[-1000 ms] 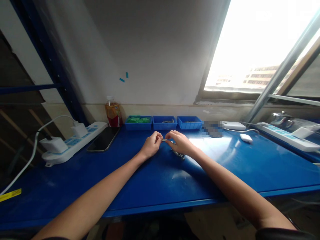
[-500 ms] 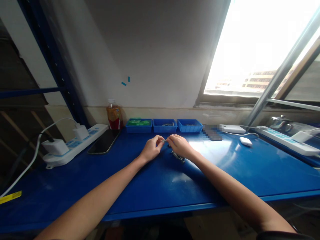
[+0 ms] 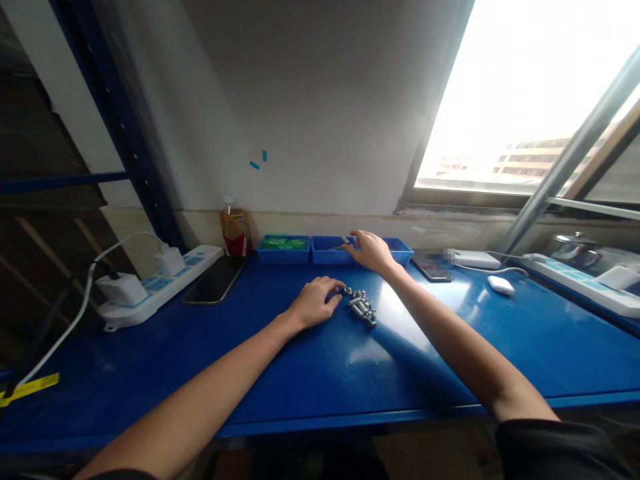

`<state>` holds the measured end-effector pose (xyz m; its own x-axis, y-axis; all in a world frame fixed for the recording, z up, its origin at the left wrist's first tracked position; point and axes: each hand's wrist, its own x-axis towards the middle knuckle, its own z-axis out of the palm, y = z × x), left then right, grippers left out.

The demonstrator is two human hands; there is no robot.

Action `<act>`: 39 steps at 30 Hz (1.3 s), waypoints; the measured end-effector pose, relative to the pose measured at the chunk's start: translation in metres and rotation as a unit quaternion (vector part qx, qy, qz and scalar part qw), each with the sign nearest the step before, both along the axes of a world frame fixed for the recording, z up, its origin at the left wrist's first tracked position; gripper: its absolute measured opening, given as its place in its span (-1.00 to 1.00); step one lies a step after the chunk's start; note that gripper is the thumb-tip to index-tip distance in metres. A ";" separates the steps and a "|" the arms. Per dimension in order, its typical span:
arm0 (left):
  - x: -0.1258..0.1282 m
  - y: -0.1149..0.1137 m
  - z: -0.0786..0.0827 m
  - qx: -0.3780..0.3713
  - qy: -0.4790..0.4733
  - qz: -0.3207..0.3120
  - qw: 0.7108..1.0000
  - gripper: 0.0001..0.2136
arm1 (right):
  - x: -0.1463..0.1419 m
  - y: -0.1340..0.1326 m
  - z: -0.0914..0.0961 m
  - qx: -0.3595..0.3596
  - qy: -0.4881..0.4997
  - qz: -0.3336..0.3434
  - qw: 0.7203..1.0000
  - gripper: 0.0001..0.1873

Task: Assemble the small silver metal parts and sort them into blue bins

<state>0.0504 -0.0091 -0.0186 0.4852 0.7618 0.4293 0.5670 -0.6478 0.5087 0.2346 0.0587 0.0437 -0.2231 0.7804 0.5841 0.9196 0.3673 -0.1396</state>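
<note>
On the blue table, my left hand [image 3: 316, 303] rests with thumb and forefinger apart, fingertips beside the nearest small metal pieces. Right of them spreads a small pile of metal bolts [image 3: 361, 307], some lying on their sides. Over the middle blue bin [image 3: 325, 256] reaches my right hand [image 3: 373, 253], its thumb and forefinger parted. A small metal bolt [image 3: 345, 240] shows just off these fingertips, above more metal pieces in the bin; whether it touches the fingers is unclear.
A blue bin of green packets [image 3: 284, 244] and a partly hidden right bin [image 3: 400, 252] flank the middle one. Leftward are a drink bottle [image 3: 235, 230], phone [image 3: 215, 280] and power strip [image 3: 160, 290]. Another power strip [image 3: 590, 287] and a white case [image 3: 501, 286] lie right.
My hands have come apart from a shared hold on a small piece. The right moved up and forward to the middle bin, uncovering the bolt pile; the left lowered slightly toward it.
</note>
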 end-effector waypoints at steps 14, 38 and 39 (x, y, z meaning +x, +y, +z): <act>0.005 0.000 -0.005 0.036 0.104 0.049 0.993 -0.89 | 0.016 -0.055 -0.043 -0.091 0.017 0.157 0.983 -0.86; -0.004 0.002 0.002 0.091 -0.011 0.028 0.995 -0.79 | -0.007 -0.064 -0.049 -0.057 0.045 0.213 0.974 -0.70; -0.004 0.002 0.002 0.095 -0.005 0.025 0.995 -0.82 | -0.007 -0.063 -0.049 -0.060 0.041 0.212 0.974 -0.68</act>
<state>0.0467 -0.0070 -0.0170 0.4437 0.6898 0.5721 0.5973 -0.7035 0.3851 0.2275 -0.0045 -0.0051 -0.4966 0.6919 0.5241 0.6720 0.6886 -0.2724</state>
